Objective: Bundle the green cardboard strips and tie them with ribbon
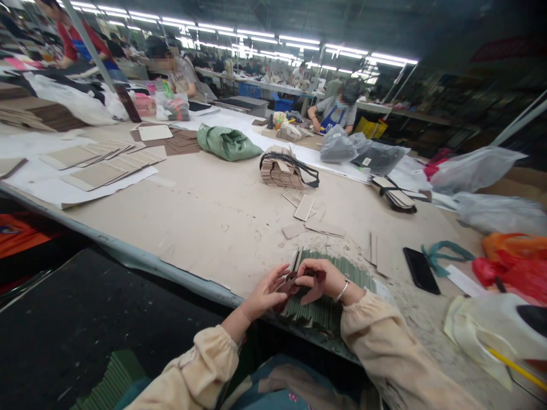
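Note:
My left hand [265,292] and my right hand [321,275] meet at the near edge of the table, both pinching a small dark brown piece of material [304,286] between their fingers. A silver bracelet sits on my right wrist. Under the hands lies a fanned row of green strips [342,272]. Both arms wear cream sleeves.
A black phone [421,270] lies right of my hands. Grey card pieces [304,207] and a strapped card stack [284,169] sit further up the table [205,216]. A green bag [227,142], plastic bags and fanned cards lie around. Other people work at the far side.

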The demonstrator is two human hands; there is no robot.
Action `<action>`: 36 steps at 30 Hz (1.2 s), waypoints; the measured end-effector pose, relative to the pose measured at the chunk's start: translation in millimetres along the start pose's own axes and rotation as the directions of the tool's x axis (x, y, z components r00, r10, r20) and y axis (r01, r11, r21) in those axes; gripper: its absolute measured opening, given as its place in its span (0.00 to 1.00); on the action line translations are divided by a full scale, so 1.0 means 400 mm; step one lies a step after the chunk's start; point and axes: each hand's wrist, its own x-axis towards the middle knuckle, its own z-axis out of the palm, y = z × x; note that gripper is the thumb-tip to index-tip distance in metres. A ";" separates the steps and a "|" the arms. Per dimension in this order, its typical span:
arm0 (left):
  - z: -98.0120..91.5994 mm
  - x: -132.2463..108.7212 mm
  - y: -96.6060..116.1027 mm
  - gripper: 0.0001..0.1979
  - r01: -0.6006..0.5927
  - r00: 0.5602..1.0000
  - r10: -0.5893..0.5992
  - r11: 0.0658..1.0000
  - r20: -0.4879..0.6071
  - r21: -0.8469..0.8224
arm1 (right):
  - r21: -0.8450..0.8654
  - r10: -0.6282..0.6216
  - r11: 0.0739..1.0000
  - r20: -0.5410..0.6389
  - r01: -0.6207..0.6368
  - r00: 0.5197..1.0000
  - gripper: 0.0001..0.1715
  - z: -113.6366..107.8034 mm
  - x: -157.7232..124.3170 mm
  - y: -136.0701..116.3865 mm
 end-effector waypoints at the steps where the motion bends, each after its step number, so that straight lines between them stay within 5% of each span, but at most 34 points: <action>1: 0.007 -0.020 -0.007 0.36 -0.015 1.000 0.015 0.996 -0.003 0.085 | 0.011 -0.013 1.000 0.017 0.013 1.000 0.15 -0.003 -0.004 0.007; 5: 0.040 -0.063 -0.033 0.35 -0.028 0.995 0.064 0.912 -0.077 0.409 | -0.275 -0.156 0.952 -0.049 0.137 0.986 0.15 -0.019 -0.019 0.017; 11: 0.062 -0.013 -0.051 0.26 -0.028 0.973 0.146 0.840 -0.176 0.542 | -0.609 -0.344 0.777 -0.194 0.163 0.919 0.10 -0.009 -0.043 0.003; 17: 0.067 0.022 -0.036 0.20 -0.012 0.983 0.124 0.782 -0.137 0.623 | -0.606 -0.285 0.784 -0.160 0.134 0.945 0.22 -0.009 -0.054 0.044; 22: 0.068 0.021 -0.034 0.22 -0.019 0.982 0.122 0.829 -0.148 0.559 | -0.629 -0.295 0.768 -0.188 0.116 0.937 0.33 -0.019 -0.056 0.075; 29: 0.027 0.060 -0.047 0.24 0.024 0.977 0.057 0.929 -0.206 0.369 | -0.639 -0.246 0.767 -0.203 0.062 0.948 0.19 -0.017 -0.063 0.066; 36: -0.020 0.242 -0.029 0.23 0.001 0.986 0.076 0.886 -0.148 0.464 | -0.633 -0.264 0.768 -0.171 0.099 0.949 0.16 -0.015 -0.061 0.055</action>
